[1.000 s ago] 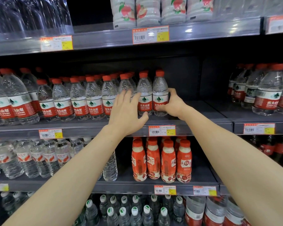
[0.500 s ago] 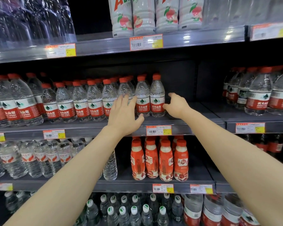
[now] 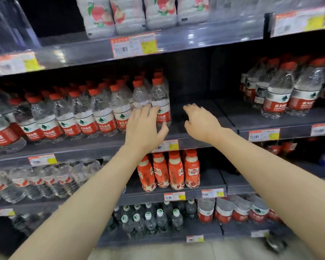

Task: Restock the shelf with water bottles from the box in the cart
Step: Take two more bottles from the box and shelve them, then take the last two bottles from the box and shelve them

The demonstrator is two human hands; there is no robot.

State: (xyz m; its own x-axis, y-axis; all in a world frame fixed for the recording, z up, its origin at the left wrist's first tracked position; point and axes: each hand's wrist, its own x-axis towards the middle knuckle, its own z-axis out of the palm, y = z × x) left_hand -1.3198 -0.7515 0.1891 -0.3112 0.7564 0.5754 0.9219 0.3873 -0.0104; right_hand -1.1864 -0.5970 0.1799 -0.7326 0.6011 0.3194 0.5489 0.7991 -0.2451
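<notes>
The water bottles [image 3: 103, 111] stand upright in rows on the left part of the middle shelf [image 3: 225, 117]. They have red caps and white-and-red labels with a green mountain mark and the white characters 农夫山泉. The smaller line under these is too blurred to read.

The left hand [image 3: 144, 128] is spread in front of the labels of the last two bottles in the row. Its grip is apart and holds nothing, and I cannot tell if the fingertips touch. The right hand [image 3: 202, 121] hovers over the bare shelf just right of the end bottle [image 3: 160, 94], fingers loosely bent, its grip apart and holding nothing.

More bottles [image 3: 278, 98] of the same brand stand further right. A price tag [image 3: 164, 145] with a barcode and a yellow patch sits on the shelf edge, its print unreadable. Below stand red drinks [image 3: 174, 171] with blurred white writing.
</notes>
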